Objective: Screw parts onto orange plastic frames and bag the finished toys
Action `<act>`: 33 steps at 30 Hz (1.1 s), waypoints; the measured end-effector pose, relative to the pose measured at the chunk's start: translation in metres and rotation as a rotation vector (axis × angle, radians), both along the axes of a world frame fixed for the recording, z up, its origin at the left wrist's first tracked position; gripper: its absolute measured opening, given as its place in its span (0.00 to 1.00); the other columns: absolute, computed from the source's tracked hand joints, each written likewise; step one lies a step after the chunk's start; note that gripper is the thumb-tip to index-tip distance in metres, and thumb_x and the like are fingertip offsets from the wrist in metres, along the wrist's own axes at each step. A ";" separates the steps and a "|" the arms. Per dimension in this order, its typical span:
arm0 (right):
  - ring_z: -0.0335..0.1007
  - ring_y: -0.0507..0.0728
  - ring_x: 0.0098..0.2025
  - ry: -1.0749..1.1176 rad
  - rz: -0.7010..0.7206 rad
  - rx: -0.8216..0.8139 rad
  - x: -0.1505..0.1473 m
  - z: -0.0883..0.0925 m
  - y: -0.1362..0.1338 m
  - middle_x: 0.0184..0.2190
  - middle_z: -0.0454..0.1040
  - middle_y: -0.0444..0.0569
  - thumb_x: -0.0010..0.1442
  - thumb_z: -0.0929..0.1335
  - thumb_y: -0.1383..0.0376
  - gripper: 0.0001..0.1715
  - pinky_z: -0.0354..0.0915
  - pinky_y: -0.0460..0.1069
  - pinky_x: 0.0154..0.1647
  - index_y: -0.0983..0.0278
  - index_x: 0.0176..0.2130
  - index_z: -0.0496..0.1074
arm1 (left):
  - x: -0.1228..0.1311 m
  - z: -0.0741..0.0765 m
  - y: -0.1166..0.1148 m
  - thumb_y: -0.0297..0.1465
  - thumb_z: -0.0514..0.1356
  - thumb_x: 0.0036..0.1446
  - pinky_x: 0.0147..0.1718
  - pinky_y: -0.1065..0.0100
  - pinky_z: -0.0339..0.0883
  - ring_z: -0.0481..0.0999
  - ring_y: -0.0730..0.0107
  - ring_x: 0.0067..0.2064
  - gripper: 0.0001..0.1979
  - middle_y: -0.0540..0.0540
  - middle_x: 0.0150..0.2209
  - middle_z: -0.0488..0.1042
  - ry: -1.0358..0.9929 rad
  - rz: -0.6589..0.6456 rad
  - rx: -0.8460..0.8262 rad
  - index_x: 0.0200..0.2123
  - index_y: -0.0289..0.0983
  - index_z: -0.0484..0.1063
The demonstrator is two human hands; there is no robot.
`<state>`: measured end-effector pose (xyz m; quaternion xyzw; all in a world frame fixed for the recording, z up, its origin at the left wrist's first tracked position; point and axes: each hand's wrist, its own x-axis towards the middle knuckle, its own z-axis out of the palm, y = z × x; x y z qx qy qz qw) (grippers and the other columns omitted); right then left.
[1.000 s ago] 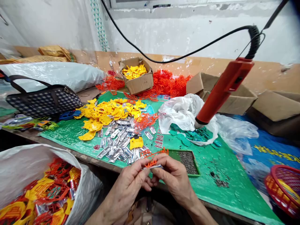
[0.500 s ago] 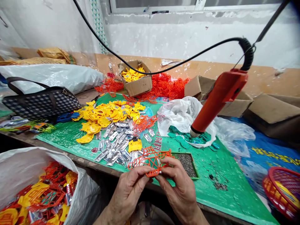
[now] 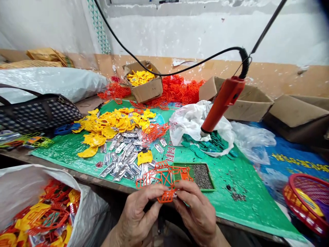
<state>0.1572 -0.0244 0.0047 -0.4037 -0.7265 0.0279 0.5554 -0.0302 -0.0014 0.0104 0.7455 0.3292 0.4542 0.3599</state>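
An orange openwork plastic frame (image 3: 164,176) is held between both hands above the table's front edge. My left hand (image 3: 140,212) pinches its near left side between thumb and fingers. My right hand (image 3: 195,209) is closed on its right side, and a small shiny metal bit shows by those fingertips. Just beyond lies a green tray (image 3: 177,168) of small dark screws (image 3: 203,175), partly covered by the frame. Left of the frame are a heap of silvery metal plates (image 3: 123,157) and a single yellow plastic piece (image 3: 144,156). What the lower fingers touch is hidden.
A red electric screwdriver (image 3: 222,104) hangs from a cable over green plastic pieces (image 3: 218,140) on a white bag. Yellow parts (image 3: 110,123) are piled at left. A sack (image 3: 92,206) of mixed parts stands front left, a red basket (image 3: 305,212) at right. Cardboard boxes (image 3: 145,90) line the back.
The orange frame has tilted and come slightly nearer, uncovering more of the screw tray. The hanging screwdriver has shifted left and up in view. The camera view has turned slightly; both hands keep their hold.
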 end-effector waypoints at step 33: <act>0.76 0.52 0.34 -0.050 0.078 -0.002 0.001 -0.001 0.002 0.33 0.77 0.53 0.64 0.64 0.72 0.05 0.72 0.43 0.32 0.66 0.38 0.70 | 0.005 0.005 0.003 0.18 0.58 0.55 0.44 0.74 0.74 0.82 0.70 0.41 0.14 0.44 0.41 0.82 0.155 0.001 0.233 0.43 0.38 0.74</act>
